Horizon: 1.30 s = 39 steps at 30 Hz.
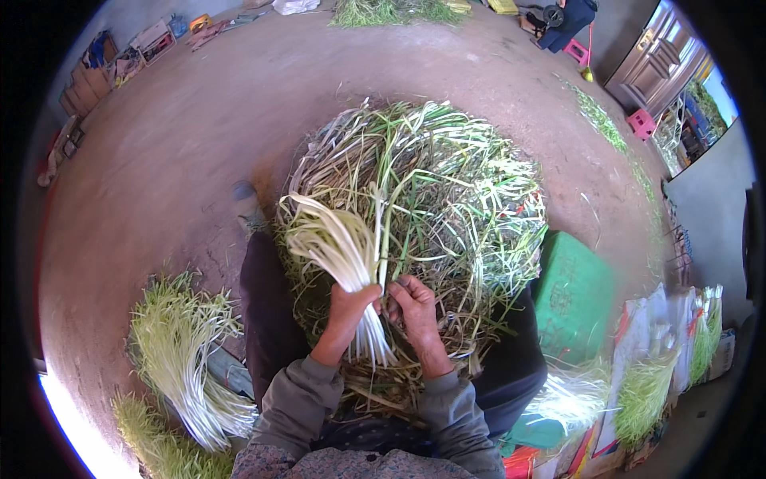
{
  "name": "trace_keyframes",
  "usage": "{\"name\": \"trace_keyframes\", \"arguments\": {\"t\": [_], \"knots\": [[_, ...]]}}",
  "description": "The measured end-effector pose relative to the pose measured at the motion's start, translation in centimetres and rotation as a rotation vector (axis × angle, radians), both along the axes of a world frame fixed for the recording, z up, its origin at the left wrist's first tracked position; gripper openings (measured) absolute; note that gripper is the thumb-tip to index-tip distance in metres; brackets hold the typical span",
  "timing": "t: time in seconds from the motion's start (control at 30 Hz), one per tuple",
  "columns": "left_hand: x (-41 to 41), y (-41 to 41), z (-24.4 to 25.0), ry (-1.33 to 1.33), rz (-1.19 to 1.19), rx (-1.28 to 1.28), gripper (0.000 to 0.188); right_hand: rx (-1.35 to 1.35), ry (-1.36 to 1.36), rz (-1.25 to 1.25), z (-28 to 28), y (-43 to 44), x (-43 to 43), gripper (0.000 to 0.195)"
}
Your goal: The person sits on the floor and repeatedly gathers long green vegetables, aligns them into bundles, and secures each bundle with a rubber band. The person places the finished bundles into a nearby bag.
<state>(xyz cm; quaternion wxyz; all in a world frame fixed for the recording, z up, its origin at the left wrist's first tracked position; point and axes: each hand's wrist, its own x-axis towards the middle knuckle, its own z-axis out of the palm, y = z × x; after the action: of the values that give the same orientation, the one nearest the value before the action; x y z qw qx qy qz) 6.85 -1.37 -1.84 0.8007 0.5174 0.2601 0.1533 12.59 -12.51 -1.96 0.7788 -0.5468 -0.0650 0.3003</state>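
Observation:
My left hand (353, 308) is closed around a bundle of pale, long-leaved stalks (344, 245), which look like blanched chives or garlic leaves. The white stem ends stick out below the fist and the yellowish leaves fan out above it. Just to the right, my right hand (412, 302) has its thumb and fingertips pinched at a greenish stalk (383, 263) that stands beside the bundle. Both hands are over a large heap of loose green and dried leaves (455, 197) between my knees.
More pale stalks (185, 359) lie at the left, above another pile (161, 443). At right are a green container (568, 296), white stalks (565, 398) and leafy bundles (646, 389). Pink stools (641, 124) stand near the door (655, 60); a person (565, 24) is at the far wall.

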Motion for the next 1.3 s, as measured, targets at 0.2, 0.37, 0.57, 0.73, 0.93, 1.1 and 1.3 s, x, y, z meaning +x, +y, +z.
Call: {"name": "trace_keyframes", "arguments": {"t": [0.2, 0.37, 0.57, 0.73, 0.93, 1.1, 1.3], "knots": [[-0.8, 1.4, 0.4, -0.068, 0.136, -0.283, 0.021, 0.359, 0.312, -0.254, -0.3, -4.0, -1.9, 0.002], [-2.4, 3.7, 0.6, -0.124, 0.225, -0.339, 0.013, 0.289, 0.268, -0.386, -1.2, -10.1, -1.9, 0.006], [-3.1, 5.3, 1.2, -0.126, 0.135, -0.29, 0.016, -0.357, -0.011, -0.295, -0.9, -13.6, -0.9, 0.015], [-2.3, 3.0, 2.1, -0.124, 0.019, -0.152, 0.024, -0.595, -0.335, 0.025, 3.7, -8.1, -2.1, 0.047], [-2.2, 1.6, 1.8, -0.093, -0.09, -0.191, 0.026, -0.19, -0.455, -0.023, 3.0, 1.1, -1.0, 0.045], [-2.3, 1.1, 2.0, -0.135, -0.075, -0.103, 0.026, -0.056, -0.332, 0.019, 2.1, 2.0, -0.9, 0.045], [-2.4, 1.2, 0.4, -0.088, -0.024, -0.218, 0.031, 0.083, -0.018, -0.21, 3.0, 1.4, -1.4, 0.053]]}}
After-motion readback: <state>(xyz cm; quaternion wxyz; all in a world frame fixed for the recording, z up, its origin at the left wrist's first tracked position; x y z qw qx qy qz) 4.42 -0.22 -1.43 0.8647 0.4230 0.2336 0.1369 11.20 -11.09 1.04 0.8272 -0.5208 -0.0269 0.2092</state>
